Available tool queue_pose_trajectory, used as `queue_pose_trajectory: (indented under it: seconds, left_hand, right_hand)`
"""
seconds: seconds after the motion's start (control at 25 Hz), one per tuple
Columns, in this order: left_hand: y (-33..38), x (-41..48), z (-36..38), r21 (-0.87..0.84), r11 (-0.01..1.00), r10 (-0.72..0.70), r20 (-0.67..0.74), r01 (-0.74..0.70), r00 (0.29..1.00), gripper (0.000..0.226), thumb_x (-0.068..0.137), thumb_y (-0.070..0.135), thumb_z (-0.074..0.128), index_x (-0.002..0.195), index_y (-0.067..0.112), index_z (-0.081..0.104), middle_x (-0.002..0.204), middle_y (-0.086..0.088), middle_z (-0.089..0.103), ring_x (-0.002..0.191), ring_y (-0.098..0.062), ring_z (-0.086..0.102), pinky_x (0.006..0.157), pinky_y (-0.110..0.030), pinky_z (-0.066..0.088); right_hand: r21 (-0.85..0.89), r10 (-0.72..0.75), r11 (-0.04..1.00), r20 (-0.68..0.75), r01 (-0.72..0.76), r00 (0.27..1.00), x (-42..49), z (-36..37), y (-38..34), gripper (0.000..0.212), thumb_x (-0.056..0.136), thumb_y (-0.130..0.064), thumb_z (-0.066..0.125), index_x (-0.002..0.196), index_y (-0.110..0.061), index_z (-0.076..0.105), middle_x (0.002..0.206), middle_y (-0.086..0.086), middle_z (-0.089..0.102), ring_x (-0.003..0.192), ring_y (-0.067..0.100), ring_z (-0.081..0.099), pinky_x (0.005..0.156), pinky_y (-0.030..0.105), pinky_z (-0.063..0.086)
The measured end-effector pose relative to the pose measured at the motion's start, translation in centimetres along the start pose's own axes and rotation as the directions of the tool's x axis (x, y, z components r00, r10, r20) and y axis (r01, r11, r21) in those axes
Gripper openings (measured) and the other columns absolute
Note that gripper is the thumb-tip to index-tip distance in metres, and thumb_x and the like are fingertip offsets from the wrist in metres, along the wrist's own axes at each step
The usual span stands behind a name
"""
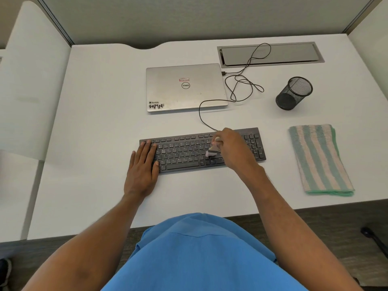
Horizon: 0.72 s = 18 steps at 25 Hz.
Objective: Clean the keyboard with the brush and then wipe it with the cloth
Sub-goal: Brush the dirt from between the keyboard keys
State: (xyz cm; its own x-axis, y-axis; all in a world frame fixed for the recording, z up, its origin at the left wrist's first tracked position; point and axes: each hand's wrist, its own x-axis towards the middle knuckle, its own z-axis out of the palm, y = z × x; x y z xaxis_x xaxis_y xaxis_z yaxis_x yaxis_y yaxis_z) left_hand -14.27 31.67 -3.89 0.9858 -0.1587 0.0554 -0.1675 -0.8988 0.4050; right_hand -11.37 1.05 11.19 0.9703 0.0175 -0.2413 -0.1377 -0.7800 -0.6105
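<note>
Black plastic, the flat keyboard (189, 152) lay at the centre of the frame on the smooth white desk (100, 122). Our right hand (233, 150) curled its fingers round the short handle of the small brush (212, 151), whose pale bristles touched the keys right of middle. Our left hand (142, 166) lay flat, fingers straight, on the keyboard's left end. The folded, striped terry cloth (320, 160) sat at the right.

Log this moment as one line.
step: brushing; right hand: holds brush on keyboard; left hand: flat on keyboard; cloth: folded, aside
</note>
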Motion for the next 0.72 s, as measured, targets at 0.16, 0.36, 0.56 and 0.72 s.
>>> queue_pose_trajectory:
  seconds: [0.16, 0.36, 0.56, 0.72]
  left_hand:
    - [0.0, -0.1, 0.1, 0.003, 1.000, 0.001, -0.001, -0.001, 1.000, 0.062, 0.108, 0.034, 0.032, 0.169, 0.022, 0.023, 0.177, 0.003, 0.016, 0.164, -0.012, 0.004, 0.133, -0.048, 0.011]
    - [0.0, 0.0, 0.0, -0.004, 1.000, 0.002, -0.001, -0.002, 1.000, 0.062, 0.108, 0.034, 0.032, 0.168, 0.022, 0.024, 0.177, 0.003, 0.016, 0.164, -0.012, 0.004, 0.133, -0.048, 0.011]
    - [-0.1, 0.0, 0.1, 0.003, 1.000, 0.004, -0.005, -0.004, 1.000, 0.062, 0.108, 0.034, 0.032, 0.168, 0.022, 0.023, 0.177, 0.002, 0.016, 0.164, -0.013, 0.005, 0.132, -0.051, 0.012]
    - [-0.1, -0.1, 0.2, 0.000, 1.000, 0.001, -0.006, -0.001, 1.000, 0.062, 0.108, 0.034, 0.031, 0.168, 0.022, 0.023, 0.177, 0.002, 0.017, 0.164, -0.012, 0.004, 0.132, -0.051, 0.012]
  right_hand:
    - [0.146, 0.138, 0.980, -0.025, -0.133, 0.990, 0.0, -1.5, 0.7, 0.027, 0.102, -0.004, 0.043, 0.121, 0.002, 0.062, 0.117, 0.014, 0.057, 0.065, -0.014, 0.052, 0.050, -0.002, 0.036]
    - [0.105, 0.031, 0.994, 0.066, -0.038, 0.997, -0.1, -1.5, -1.5, 0.018, 0.102, 0.000, 0.050, 0.108, 0.004, 0.066, 0.096, 0.003, 0.053, 0.070, 0.001, 0.055, 0.048, 0.002, 0.037]
    - [0.102, 0.095, 0.989, 0.097, -0.105, 0.991, -0.1, -1.6, -0.9, 0.024, 0.102, 0.006, 0.044, 0.116, 0.012, 0.062, 0.102, 0.017, 0.055, 0.057, -0.003, 0.057, 0.044, 0.001, 0.036]
    - [0.043, 0.169, 0.985, -0.045, -0.167, 0.985, -0.2, -2.3, 0.9, 0.023, 0.101, -0.004, 0.045, 0.117, -0.001, 0.062, 0.111, 0.014, 0.054, 0.085, 0.014, 0.061, 0.050, 0.009, 0.034]
